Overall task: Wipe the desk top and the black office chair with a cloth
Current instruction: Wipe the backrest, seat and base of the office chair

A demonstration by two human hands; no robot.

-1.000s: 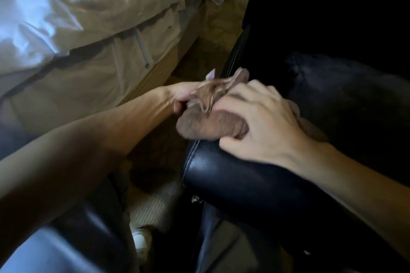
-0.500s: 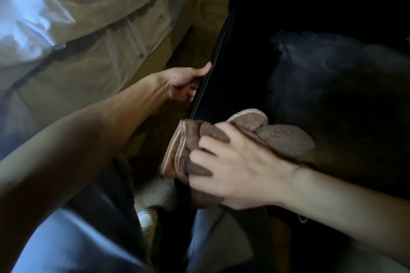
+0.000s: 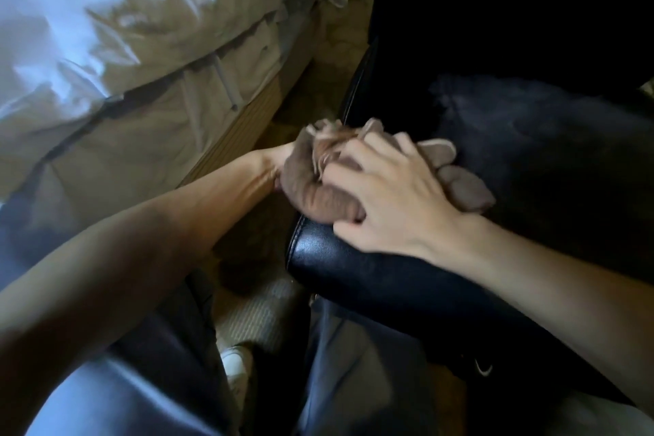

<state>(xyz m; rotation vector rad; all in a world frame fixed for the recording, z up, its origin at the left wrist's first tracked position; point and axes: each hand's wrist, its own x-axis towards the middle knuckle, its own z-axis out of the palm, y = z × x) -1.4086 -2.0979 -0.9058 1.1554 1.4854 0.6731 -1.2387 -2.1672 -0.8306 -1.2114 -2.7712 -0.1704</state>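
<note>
A bunched brown cloth [image 3: 311, 188] lies on the left front corner of the black office chair seat [image 3: 357, 269]. My right hand [image 3: 393, 198] lies on top of the cloth, fingers spread over it and thumb curled against its near side, pressing it onto the leather. My left hand [image 3: 283, 161] reaches to the seat's left edge just behind the cloth. Only its wrist and heel show, so its fingers are hidden. The chair's backrest [image 3: 495, 11] rises dark at the upper right. The desk is out of view.
A bed with a white duvet [image 3: 70, 11] and a beige skirt [image 3: 148, 138] runs close along the chair's left side, leaving a narrow strip of carpet [image 3: 318, 81]. My legs in dark trousers [image 3: 159, 365] and a white shoe [image 3: 235, 365] are below.
My right hand has slid the cloth from the seat's front edge up along the left edge, against my left hand. My left hand stays at the seat's edge.
</note>
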